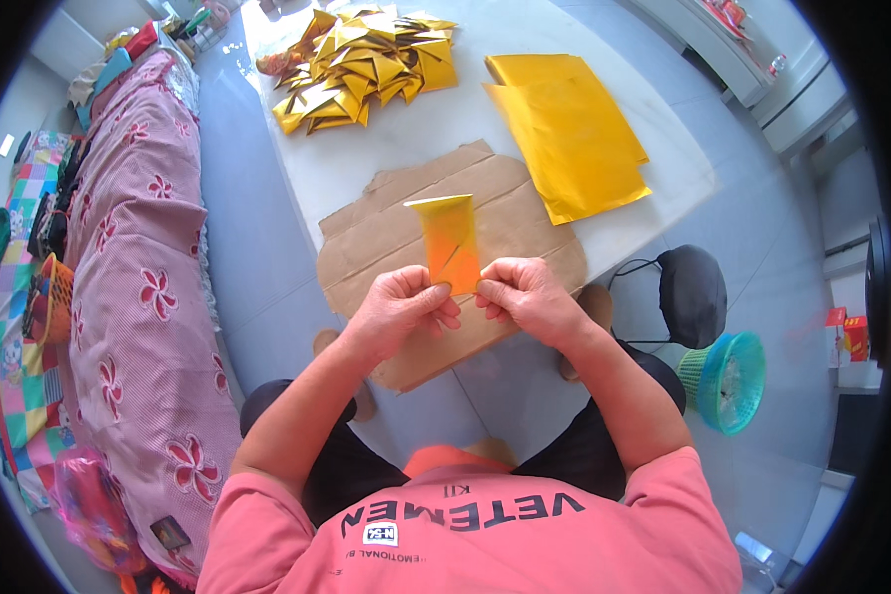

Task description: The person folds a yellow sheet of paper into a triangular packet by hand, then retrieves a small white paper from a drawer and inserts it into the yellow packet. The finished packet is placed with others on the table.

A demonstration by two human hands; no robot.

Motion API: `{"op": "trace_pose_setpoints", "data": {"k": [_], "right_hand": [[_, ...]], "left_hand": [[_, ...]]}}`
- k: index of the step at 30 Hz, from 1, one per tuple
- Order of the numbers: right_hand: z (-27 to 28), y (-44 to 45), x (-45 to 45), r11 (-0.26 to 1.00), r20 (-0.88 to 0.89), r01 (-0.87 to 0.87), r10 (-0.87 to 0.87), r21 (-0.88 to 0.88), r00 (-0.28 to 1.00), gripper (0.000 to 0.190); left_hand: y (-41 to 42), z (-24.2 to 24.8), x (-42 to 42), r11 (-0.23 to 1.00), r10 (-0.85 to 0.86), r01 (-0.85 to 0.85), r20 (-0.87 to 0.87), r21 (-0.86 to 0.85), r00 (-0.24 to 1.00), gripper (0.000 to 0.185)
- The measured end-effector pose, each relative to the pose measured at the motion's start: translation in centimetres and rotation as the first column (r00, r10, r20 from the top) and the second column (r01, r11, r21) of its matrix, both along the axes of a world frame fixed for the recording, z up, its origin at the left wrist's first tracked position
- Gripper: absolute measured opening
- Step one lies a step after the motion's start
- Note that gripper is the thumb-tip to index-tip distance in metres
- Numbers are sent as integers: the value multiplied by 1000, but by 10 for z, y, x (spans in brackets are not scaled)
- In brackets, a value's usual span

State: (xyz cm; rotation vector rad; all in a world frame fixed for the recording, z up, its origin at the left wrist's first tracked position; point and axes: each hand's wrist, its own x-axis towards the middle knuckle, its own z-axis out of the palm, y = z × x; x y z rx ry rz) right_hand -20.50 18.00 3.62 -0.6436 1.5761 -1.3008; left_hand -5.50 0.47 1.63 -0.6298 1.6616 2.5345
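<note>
A folded strip of gold paper (450,241) is held upright over a brown cardboard sheet (371,237), its top edge slightly flared. My left hand (408,304) pinches its lower left corner between thumb and forefinger. The lower right corner is pinched by my right hand (520,293). Beyond the cardboard, at the upper left of the white table (468,119), lies a heap of folded gold paper pieces (375,63). Flat sheets of gold paper (572,137) lie in a stack on the table's right side.
A sofa-like seat under a pink flowered cover (148,289) runs along the left. To the right of my legs are a black bag-like object (692,297) and a green and blue plastic basket (731,382) on the tiled floor. An orange basket (58,297) stands far left.
</note>
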Motion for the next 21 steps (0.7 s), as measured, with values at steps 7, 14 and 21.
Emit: {"op": "trace_pose_setpoints", "data": {"k": [7,14,21], "right_hand": [[-1,3,-17,985,74,167,-162,-54,984,26],[0,2,-13,987,106,145,-137,-76,985,27],[8,5,-11,989,91,125,-119,-74,989,24]], "left_hand": [[-29,23,-34,979,188,-185,30,-91,982,17],[-152,120,-149,929,370,-369,-127,32,920,50],[-117,46,-83,898,392,-386,-15,-209,920,24]]}}
